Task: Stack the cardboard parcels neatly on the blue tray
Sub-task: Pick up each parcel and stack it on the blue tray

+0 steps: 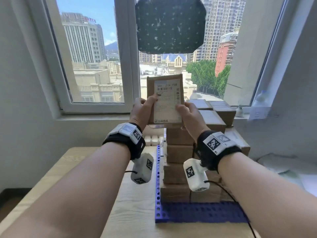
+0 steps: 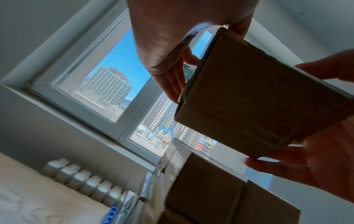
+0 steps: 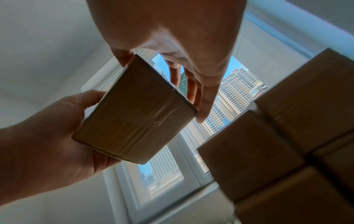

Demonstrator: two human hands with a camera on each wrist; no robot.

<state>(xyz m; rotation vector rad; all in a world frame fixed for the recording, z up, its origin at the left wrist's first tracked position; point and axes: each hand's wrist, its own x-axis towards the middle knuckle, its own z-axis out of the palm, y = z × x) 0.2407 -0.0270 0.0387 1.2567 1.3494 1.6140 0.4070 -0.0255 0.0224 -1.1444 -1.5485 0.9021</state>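
Note:
A cardboard parcel point(image 1: 165, 100) with a white shipping label is held between both hands, its label facing me, just above the tallest column of stacked parcels point(image 1: 179, 152). My left hand point(image 1: 145, 107) grips its left edge with the thumb on the label. My right hand point(image 1: 187, 112) grips its right edge. From the left wrist the parcel point(image 2: 258, 98) hangs clear of the stack point(image 2: 206, 189). The right wrist view shows the parcel's taped underside point(image 3: 134, 118) and the stack point(image 3: 287, 136) beside it. The stack stands on the blue perforated tray point(image 1: 197, 212).
The tray lies on a wooden table point(image 1: 111, 203) under a window. More parcels point(image 1: 214, 117) are piled behind and to the right. A white radiator point(image 1: 152, 140) is behind the table. A water bottle point(image 1: 260, 98) and small vase point(image 1: 239, 110) stand on the sill.

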